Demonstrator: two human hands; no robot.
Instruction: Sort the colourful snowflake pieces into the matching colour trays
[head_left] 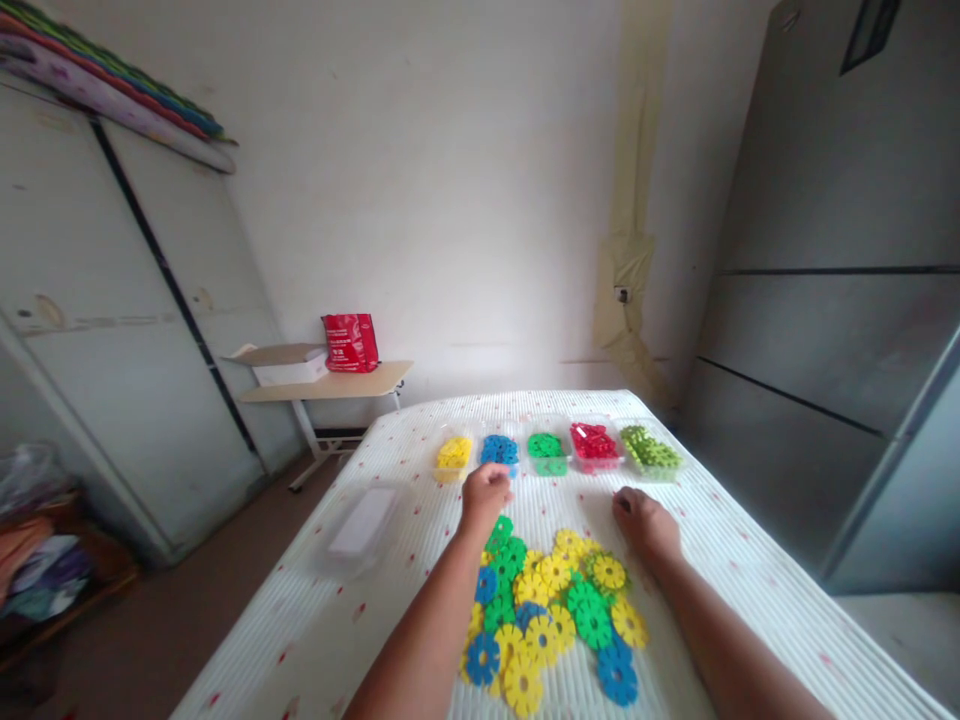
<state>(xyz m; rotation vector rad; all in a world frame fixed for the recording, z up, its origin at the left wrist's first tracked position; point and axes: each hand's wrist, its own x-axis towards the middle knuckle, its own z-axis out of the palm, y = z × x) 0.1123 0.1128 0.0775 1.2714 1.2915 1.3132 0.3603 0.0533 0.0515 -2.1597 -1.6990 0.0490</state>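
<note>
My left hand [486, 492] is closed, fingers curled in front of the container of blue pieces [499, 449]. Whether it pinches a small piece cannot be made out. My right hand [646, 520] is also closed, just above the cloth on the near side of the container of red pieces [595, 444]; what its fingers hold, if anything, is hidden. Between my forearms lies a loose pile of flat, notched snowflake discs: yellow discs [523, 684], green discs [589, 612] and blue discs [616, 672], several overlapping.
In the same row stand containers of yellow pieces [454, 453], green pieces [545, 448] and light green pieces [649, 450]. A clear plastic lid or box [363, 524] lies at left on the white ribbed cloth [300, 640]. Beyond are a side table [352, 386] and grey refrigerator [825, 330].
</note>
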